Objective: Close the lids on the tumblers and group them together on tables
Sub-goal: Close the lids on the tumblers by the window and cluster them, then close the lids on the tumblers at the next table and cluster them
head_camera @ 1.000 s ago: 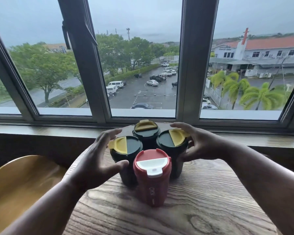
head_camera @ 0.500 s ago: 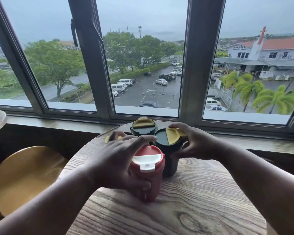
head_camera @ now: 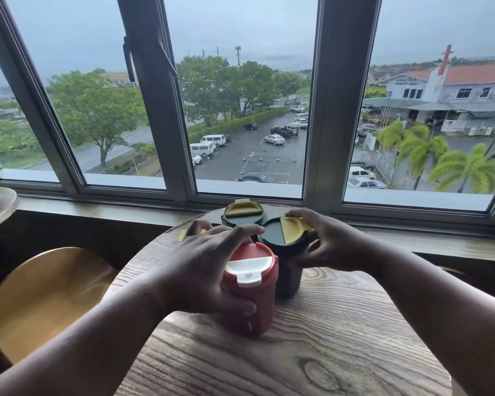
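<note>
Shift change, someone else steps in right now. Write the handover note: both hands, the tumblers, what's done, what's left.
Left hand: wrapped around the red tumbler, thumb low on its front.
Right hand: gripping the right dark tumbler, fingers on its yellow flap.
Back dark tumbler stands free; a fourth hides behind the left hand, only a yellow tab shows.
Done: all four bunched at the far edge of the round wooden table; visible flaps look shut.
Left: check the hidden lid, then release.

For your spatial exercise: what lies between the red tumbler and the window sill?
In the head view, two dark tumblers with yellow lids stand between the red tumbler and the sill.
</note>
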Demonstrator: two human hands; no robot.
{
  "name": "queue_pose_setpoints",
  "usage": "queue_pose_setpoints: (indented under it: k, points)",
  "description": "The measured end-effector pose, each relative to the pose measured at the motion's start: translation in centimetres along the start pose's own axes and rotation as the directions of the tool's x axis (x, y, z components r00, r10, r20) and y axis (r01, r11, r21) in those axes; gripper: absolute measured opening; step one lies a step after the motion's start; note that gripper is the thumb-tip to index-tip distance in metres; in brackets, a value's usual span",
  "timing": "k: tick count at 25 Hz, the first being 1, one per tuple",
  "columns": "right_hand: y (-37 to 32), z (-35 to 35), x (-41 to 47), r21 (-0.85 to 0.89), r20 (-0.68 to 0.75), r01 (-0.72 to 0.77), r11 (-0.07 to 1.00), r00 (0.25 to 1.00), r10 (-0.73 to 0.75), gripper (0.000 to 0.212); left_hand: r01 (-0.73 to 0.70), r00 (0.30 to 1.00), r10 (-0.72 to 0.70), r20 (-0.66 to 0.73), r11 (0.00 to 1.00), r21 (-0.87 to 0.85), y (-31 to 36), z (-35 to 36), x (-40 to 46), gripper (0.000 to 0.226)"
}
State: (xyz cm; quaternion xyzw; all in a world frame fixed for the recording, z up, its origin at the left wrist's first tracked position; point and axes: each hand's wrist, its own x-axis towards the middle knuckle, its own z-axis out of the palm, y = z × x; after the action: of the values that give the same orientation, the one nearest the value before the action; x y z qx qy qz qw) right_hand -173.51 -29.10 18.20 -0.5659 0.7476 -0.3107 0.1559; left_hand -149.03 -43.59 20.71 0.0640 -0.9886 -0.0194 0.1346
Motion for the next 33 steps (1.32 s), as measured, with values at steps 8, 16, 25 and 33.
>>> queue_pose_setpoints:
  k: [8,16,25,33]
  points:
    - [-0.3,-0.6,0.0,-0.019,0.042,-0.044,0.999,0.998,0.045,0.107,0.016,0.998,-0.015,0.056,1.0,-0.017,-0.1,-0.7,0.7,0.122]
    - [-1.4,-1.7,-0.1,0.022,0.085,-0.038,0.999,0.996,0.036,0.091,0.029,0.999,-0.023,0.037,0.984,-0.176,-1.0,-1.2,0.5,0.108]
    - [-6.7,-3.2,3.5,-0.171,-0.234,0.148,0.974,0.954,-0.186,0.022,0.296,0.859,-0.42,-0.293,0.874,-0.385,-4.9,-4.0,1.8,0.013]
    - [-14.9,1.3,6.5,-0.261,-0.094,0.256,0.931,0.953,-0.288,0.014,0.482,0.804,-0.508,-0.31,0.861,-0.16,-6.7,-6.9,-3.7,0.014]
